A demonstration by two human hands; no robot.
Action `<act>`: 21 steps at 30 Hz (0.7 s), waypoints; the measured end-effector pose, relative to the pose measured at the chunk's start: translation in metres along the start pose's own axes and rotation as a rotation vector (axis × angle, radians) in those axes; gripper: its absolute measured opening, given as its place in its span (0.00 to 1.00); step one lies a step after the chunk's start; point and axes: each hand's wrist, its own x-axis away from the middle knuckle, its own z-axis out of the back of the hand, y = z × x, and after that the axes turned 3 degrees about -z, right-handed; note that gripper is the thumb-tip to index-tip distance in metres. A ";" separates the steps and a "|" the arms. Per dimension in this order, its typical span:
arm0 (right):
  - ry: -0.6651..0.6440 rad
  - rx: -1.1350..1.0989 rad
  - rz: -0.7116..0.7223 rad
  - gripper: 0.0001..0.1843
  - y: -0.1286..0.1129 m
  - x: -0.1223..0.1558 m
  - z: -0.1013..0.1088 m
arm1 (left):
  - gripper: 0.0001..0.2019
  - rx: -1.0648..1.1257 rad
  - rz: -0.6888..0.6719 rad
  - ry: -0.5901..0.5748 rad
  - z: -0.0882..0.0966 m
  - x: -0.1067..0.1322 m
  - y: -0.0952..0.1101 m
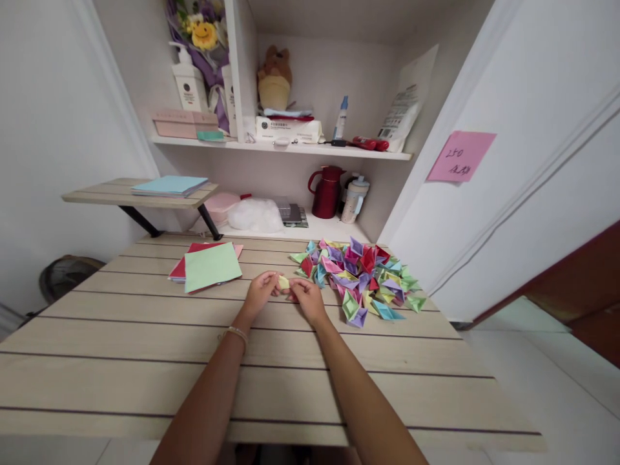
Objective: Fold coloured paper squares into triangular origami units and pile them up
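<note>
Between my two hands is a small folded piece of yellow paper (283, 283), held just above the wooden table. My left hand (263, 292) pinches its left end, fingers closed. On the other end, my right hand (307, 298) grips it between thumb and fingers. The fingertips hide part of its shape. Close to my right hand lies a heap of folded paper boats (356, 268) in many colours. Left of my hands, a stack of paper sheets (213, 266) has a light green one on top and red and pink ones beneath.
A small raised shelf (106, 194) on black legs holds blue paper sheets (169, 185) at the left. Behind the table, a cabinet contains a red jug (327, 192), a light tumbler (355, 201) and a plastic bag (255, 214). A pink note (461, 156) sticks to the right wall.
</note>
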 end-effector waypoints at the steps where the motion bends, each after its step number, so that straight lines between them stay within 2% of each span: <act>1: -0.003 0.000 0.003 0.17 0.002 -0.001 0.000 | 0.18 0.003 -0.006 -0.016 -0.001 0.000 0.000; 13: 0.041 0.247 0.071 0.17 0.013 -0.010 -0.002 | 0.21 -0.138 -0.080 -0.057 -0.004 0.003 -0.011; 21: 0.048 0.579 0.181 0.15 0.006 -0.008 -0.003 | 0.20 -0.209 -0.101 -0.031 -0.004 0.005 -0.010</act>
